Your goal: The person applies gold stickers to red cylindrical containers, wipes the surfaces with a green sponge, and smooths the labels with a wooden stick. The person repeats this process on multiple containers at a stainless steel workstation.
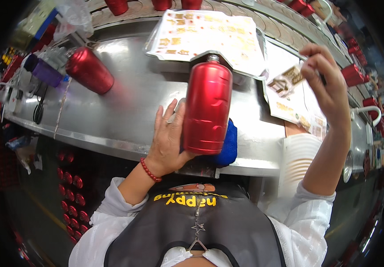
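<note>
A glossy red metal bottle [207, 109] with a bare threaded neck lies tilted in front of me, its neck pointing away. Under it shows part of a black angular support and a bundle of blue cloth [230, 144]. My left hand [167, 138], with a red bead bracelet at the wrist, lies against the bottle's left side, fingers stretched out and apart. My right hand [325, 78] is raised to the right with bent fingers drawn together. What its fingertips hold, if anything, I cannot make out. Below it lie printed label sheets [290, 109].
A tray with a large printed sheet [205, 33] stands behind the bottle. Another red bottle [89, 70] and a purple bottle [45, 71] lie at the left. Stacked white trays [301, 155] stand at the right. A conveyor [234, 10] carries red bottles along the back. More red bottles [71, 191] stand low at the left.
</note>
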Demonstrator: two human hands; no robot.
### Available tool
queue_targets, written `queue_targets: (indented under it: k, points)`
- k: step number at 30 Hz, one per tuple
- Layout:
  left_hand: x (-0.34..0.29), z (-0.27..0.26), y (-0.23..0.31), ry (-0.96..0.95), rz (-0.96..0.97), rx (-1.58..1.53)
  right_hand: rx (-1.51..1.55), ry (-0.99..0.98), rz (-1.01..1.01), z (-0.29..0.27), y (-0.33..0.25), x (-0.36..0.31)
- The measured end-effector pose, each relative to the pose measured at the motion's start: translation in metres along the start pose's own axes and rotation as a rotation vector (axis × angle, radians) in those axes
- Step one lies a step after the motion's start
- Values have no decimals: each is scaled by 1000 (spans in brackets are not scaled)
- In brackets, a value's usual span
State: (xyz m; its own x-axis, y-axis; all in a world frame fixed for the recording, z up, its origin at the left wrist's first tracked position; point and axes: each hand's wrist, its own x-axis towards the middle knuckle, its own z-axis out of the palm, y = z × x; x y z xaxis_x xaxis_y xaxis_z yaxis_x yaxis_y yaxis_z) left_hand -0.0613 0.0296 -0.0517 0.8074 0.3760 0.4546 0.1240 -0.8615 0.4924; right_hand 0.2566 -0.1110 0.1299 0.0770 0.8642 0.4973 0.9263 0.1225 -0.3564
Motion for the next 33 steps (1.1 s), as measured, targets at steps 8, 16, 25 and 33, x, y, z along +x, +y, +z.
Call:
queue_targets:
  k: [8, 16, 25, 33]
  points:
    - [12, 4, 7, 12, 39, 2, -158, -43, 301, 51, 218, -49]
    - [6, 1, 4, -9, -6, 6, -564, -20, 360, 95, 246, -65]
    - [9, -6, 4, -11, 8, -22, -127, -40, 63, 30, 27, 0]
    - [13, -20, 5, -38, 19, -204, 315, -206, -24, 64, -51, 30]
